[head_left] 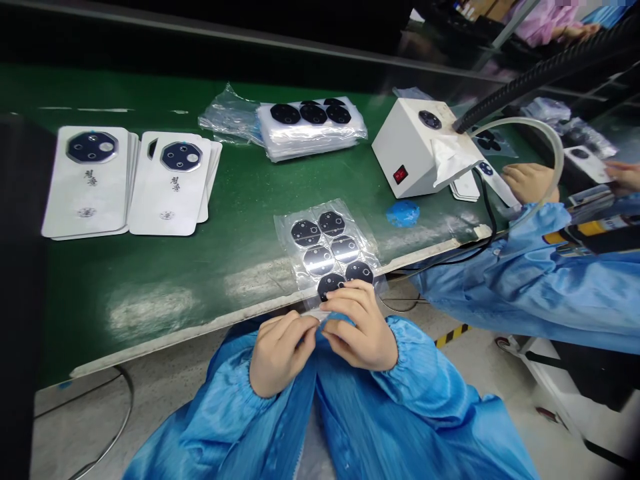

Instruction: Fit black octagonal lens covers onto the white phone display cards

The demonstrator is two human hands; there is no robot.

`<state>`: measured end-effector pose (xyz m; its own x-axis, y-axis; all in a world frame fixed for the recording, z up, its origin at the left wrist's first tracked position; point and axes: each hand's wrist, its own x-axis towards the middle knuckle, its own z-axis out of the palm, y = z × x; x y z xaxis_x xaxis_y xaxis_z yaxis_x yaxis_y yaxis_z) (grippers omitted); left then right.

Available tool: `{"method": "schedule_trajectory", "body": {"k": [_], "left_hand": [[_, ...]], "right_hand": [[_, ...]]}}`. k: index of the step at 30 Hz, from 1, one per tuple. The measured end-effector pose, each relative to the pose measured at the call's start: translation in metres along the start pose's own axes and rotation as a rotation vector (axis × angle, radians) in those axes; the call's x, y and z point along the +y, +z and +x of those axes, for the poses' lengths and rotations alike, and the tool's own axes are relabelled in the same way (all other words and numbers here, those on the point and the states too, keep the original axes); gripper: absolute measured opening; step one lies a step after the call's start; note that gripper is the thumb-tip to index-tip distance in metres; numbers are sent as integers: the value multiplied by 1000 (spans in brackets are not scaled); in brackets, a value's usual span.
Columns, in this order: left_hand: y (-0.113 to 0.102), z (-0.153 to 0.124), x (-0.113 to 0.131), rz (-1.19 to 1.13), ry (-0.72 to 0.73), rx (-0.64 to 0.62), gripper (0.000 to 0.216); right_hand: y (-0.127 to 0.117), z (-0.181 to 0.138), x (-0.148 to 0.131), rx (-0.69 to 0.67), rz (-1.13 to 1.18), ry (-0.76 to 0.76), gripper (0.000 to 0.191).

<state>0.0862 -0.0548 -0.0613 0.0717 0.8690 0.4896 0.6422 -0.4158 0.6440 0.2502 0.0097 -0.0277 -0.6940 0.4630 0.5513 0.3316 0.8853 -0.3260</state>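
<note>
A clear plastic sheet bearing several round black camera lens covers lies at the green bench's front edge, its near end reaching over the edge. With fingers pinched, my left hand grips the sheet's near corner. My right hand closes on the same near end, its fingertips against the lowest lens covers and partly hiding them. Between both hands a small pale bit of film shows, too small to make out well.
Stacked white phone back panels stand at the left. Behind the sheet lies a bagged pile of lens cover sheets. A white box with a red switch and hose stands right. A co-worker's hand rests beyond it.
</note>
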Motion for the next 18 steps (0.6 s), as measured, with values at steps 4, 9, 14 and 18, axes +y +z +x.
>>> {"method": "schedule_trajectory", "body": {"k": [4, 9, 14, 18], "left_hand": [[1, 4, 1, 26, -15, 18, 11], [0, 4, 1, 39, -25, 22, 12], [-1, 1, -3, 21, 49, -20, 14], [-2, 0, -5, 25, 100, -47, 13]], "right_hand": [[1, -2, -1, 39, -4, -6, 8], [3, -1, -1, 50, -51, -38, 11], [3, 0, -1, 75, -61, -42, 10], [1, 1, -1, 74, -66, -37, 10]]}}
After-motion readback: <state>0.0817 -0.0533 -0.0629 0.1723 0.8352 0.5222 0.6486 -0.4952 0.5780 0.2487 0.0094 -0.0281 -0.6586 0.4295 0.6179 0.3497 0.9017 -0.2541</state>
